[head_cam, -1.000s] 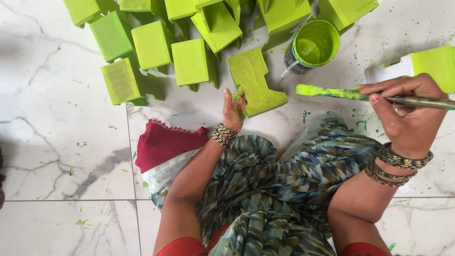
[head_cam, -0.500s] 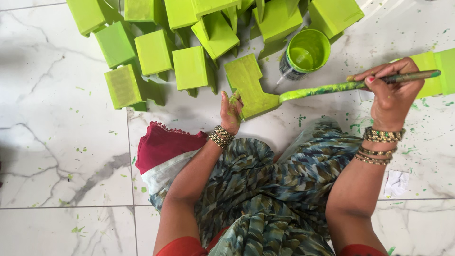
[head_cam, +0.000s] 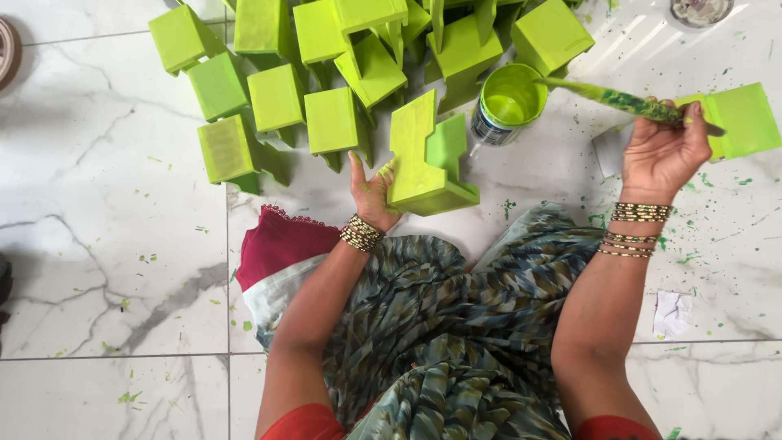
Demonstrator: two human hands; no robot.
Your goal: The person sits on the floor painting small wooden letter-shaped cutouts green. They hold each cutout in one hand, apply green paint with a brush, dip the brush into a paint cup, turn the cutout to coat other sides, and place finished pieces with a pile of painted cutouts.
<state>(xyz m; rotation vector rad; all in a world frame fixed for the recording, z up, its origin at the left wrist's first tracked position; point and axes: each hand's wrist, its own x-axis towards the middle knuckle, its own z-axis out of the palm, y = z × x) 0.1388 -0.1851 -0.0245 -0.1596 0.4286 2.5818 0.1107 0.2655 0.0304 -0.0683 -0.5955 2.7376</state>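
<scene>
White marble floor [head_cam: 106,244] speckled with green paint. Left hand [head_cam: 373,191] grips a stepped, lime-green wooden block [head_cam: 419,159] standing near her knees. Right hand [head_cam: 661,151] fingers close around a paint-coated brush [head_cam: 607,96] reaching into the green paint can [head_cam: 507,104].

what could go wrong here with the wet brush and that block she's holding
1. The brush in the right hand reaches over the open paint can; a knock could tip it and spill paint on the floor, already speckled green.
2. The left hand props the stepped block by its edge; fingers could smear any wet paint.
3. The painted blocks stand crowded, so a slip could topple them into each other.
</scene>
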